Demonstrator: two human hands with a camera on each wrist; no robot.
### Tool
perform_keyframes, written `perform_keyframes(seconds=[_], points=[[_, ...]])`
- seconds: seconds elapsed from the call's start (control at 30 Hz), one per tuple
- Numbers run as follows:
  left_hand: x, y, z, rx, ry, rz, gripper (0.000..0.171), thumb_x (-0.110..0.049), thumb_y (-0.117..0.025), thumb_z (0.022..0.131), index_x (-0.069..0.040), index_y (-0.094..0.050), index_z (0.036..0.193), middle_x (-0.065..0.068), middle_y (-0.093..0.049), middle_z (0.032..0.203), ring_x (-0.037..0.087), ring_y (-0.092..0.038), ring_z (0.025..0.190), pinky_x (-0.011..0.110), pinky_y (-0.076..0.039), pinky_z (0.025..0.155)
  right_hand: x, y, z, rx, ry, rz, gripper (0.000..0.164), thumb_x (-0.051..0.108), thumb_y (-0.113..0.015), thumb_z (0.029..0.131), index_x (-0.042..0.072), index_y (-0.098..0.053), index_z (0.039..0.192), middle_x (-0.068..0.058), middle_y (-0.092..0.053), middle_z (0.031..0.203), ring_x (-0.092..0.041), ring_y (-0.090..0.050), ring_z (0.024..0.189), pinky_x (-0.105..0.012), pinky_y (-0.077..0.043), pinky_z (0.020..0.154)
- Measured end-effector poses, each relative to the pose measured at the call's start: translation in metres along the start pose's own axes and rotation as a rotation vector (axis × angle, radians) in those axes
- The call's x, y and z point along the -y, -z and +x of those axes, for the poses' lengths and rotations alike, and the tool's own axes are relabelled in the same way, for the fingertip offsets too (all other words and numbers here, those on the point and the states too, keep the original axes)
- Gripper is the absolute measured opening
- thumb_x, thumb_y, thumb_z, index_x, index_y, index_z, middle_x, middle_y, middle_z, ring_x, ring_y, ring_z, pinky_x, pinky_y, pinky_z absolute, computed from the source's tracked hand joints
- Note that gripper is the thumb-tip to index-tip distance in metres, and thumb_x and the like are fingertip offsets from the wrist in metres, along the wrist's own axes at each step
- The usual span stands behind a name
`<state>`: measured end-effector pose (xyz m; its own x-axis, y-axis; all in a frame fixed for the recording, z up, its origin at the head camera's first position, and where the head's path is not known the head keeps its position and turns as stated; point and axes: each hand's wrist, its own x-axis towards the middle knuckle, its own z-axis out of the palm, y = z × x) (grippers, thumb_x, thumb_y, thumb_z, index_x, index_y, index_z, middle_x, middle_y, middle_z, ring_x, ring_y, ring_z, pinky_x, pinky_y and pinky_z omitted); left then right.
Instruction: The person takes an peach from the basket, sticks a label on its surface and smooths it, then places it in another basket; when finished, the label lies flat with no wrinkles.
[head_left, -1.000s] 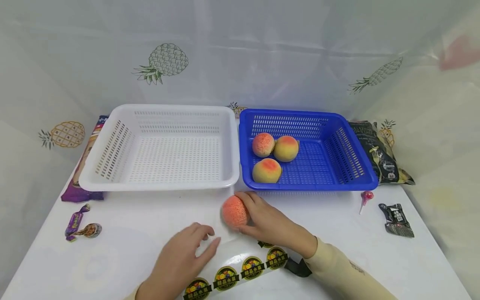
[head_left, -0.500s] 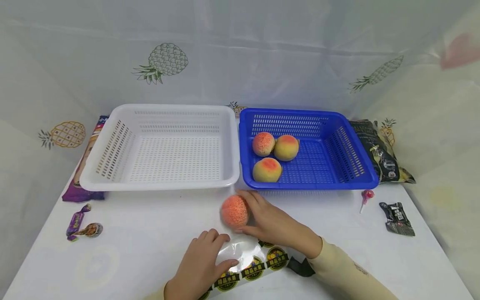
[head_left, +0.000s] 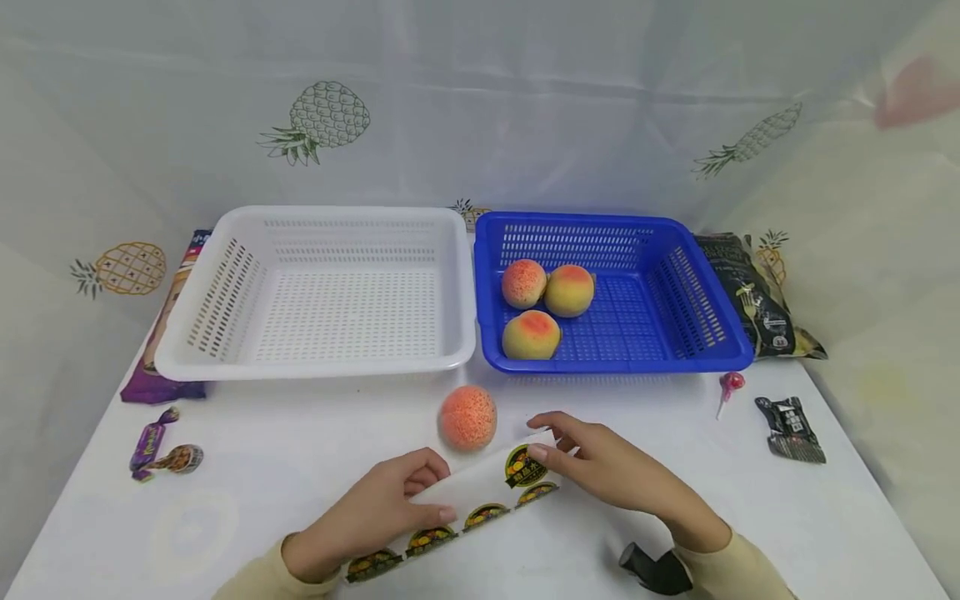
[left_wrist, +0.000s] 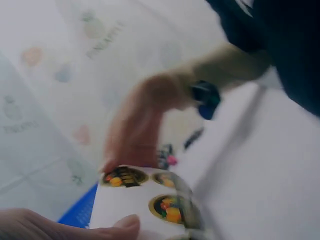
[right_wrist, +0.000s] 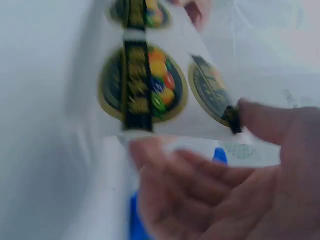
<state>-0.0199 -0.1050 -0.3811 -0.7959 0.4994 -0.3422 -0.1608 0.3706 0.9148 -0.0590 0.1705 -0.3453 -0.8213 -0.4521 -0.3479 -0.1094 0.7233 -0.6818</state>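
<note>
A white sheet of round fruit stickers (head_left: pixel 480 493) is held up between both hands, slightly bent and slanting up to the right. My left hand (head_left: pixel 378 507) grips its left part, thumb on the front and fingers behind. At the other end my right hand (head_left: pixel 607 468) pinches the upper corner, its thumb (right_wrist: pixel 262 120) beside a sticker in the right wrist view. Just beyond the sheet a coral-pink peach (head_left: pixel 468 418) sits on the table, touched by neither hand. Three more peaches, one of them this yellow-red peach (head_left: pixel 532 336), lie in the blue basket (head_left: pixel 622 365).
A white basket (head_left: pixel 315 372) stands left of the blue one. Snack bags, one purple (head_left: pixel 161 387) and one black (head_left: pixel 750 300), lie at the outer sides. Wrapped candies (head_left: pixel 150 446), a lollipop (head_left: pixel 730 383) and a black packet (head_left: pixel 791 429) lie on the table.
My right hand has let go of the coral-pink peach, moved right and taken the sheet's corner. My left hand now grips the sheet, which has risen and bent.
</note>
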Motion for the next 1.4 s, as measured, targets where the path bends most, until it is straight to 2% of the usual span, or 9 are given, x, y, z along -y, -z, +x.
perform_keyframes(seconds=[0.13, 0.33, 0.47, 0.6, 0.73, 0.8, 0.9, 1.2, 1.4], points=[[-0.009, 0.009, -0.003, 0.029, -0.037, -0.099, 0.04, -0.029, -0.07, 0.074, -0.015, -0.05, 0.106, 0.002, -0.061, 0.092, 0.013, -0.059, 0.08, 0.023, -0.046, 0.065, -0.003, -0.001, -0.006, 0.061, 0.102, 0.133, 0.021, 0.044, -0.047, 0.088, 0.029, -0.057, 0.098, 0.009, -0.06, 0.083, -0.009, -0.054, 0.076, -0.024, -0.044, 0.067], [-0.03, 0.013, -0.005, 0.004, -0.101, 0.142, 0.041, -0.041, -0.068, 0.073, -0.026, -0.052, 0.107, -0.011, -0.061, 0.091, 0.004, -0.056, 0.084, 0.022, -0.043, 0.075, 0.005, -0.003, -0.012, -0.01, 0.241, 0.157, 0.009, 0.034, -0.051, 0.088, 0.028, -0.058, 0.091, 0.011, -0.06, 0.079, -0.007, -0.056, 0.073, -0.024, -0.044, 0.068], [-0.046, 0.006, -0.003, 0.057, -0.081, 0.027, 0.034, -0.036, -0.069, 0.074, -0.02, -0.056, 0.101, -0.007, -0.063, 0.088, 0.007, -0.058, 0.078, 0.023, -0.045, 0.067, 0.016, -0.008, -0.013, -0.058, 0.253, 0.195, 0.007, 0.031, -0.054, 0.087, 0.025, -0.058, 0.088, 0.009, -0.058, 0.074, -0.008, -0.054, 0.069, -0.025, -0.045, 0.063], [-0.051, -0.001, 0.001, 0.108, -0.039, -0.203, 0.032, -0.025, -0.068, 0.077, -0.009, -0.055, 0.101, 0.003, -0.066, 0.087, 0.013, -0.06, 0.071, 0.025, -0.048, 0.06, 0.027, -0.016, -0.013, -0.307, 0.322, 0.113, 0.018, 0.028, -0.061, 0.083, 0.023, -0.056, 0.1, 0.011, -0.059, 0.082, -0.006, -0.053, 0.074, -0.021, -0.043, 0.063], [-0.05, -0.002, 0.005, 0.106, -0.012, -0.36, 0.038, -0.021, -0.067, 0.078, -0.005, -0.051, 0.109, 0.008, -0.065, 0.094, 0.018, -0.062, 0.075, 0.031, -0.051, 0.061, 0.037, -0.021, -0.013, -0.69, 0.576, -0.102, 0.03, 0.023, -0.067, 0.079, 0.01, -0.058, 0.104, 0.002, -0.058, 0.094, -0.012, -0.051, 0.084, -0.02, -0.04, 0.073], [-0.05, -0.002, 0.007, 0.113, 0.003, -0.42, 0.043, -0.021, -0.067, 0.078, -0.005, -0.048, 0.113, 0.009, -0.065, 0.098, 0.019, -0.063, 0.078, 0.033, -0.051, 0.063, 0.043, -0.023, -0.015, -0.787, 0.706, -0.194, 0.026, 0.021, -0.067, 0.079, 0.005, -0.061, 0.099, -0.004, -0.058, 0.096, -0.017, -0.051, 0.087, -0.022, -0.039, 0.077], [-0.05, -0.003, 0.009, 0.118, 0.022, -0.478, 0.046, -0.021, -0.068, 0.077, -0.008, -0.046, 0.115, 0.009, -0.063, 0.101, 0.02, -0.064, 0.079, 0.034, -0.051, 0.064, 0.051, -0.027, -0.015, -0.784, 0.816, -0.257, 0.022, 0.02, -0.064, 0.081, 0.005, -0.065, 0.096, -0.005, -0.06, 0.097, -0.021, -0.051, 0.09, -0.027, -0.038, 0.081], [-0.049, -0.006, 0.016, 0.071, 0.02, -0.469, 0.044, -0.024, -0.07, 0.075, -0.011, -0.05, 0.112, 0.008, -0.065, 0.096, 0.022, -0.065, 0.076, 0.036, -0.052, 0.064, 0.039, -0.037, -0.013, -0.658, 0.738, -0.212, 0.029, 0.017, -0.065, 0.08, 0.007, -0.063, 0.107, -0.002, -0.062, 0.106, -0.015, -0.055, 0.095, -0.021, -0.038, 0.086], [-0.05, -0.005, 0.021, 0.048, -0.05, -0.34, 0.037, -0.022, -0.069, 0.076, -0.01, -0.052, 0.106, 0.007, -0.067, 0.09, 0.018, -0.063, 0.069, 0.033, -0.051, 0.059, 0.034, -0.034, -0.012, -0.625, 0.748, -0.148, 0.03, 0.007, -0.066, 0.078, 0.008, -0.063, 0.107, 0.0, -0.065, 0.099, -0.009, -0.059, 0.088, -0.017, -0.043, 0.08]])
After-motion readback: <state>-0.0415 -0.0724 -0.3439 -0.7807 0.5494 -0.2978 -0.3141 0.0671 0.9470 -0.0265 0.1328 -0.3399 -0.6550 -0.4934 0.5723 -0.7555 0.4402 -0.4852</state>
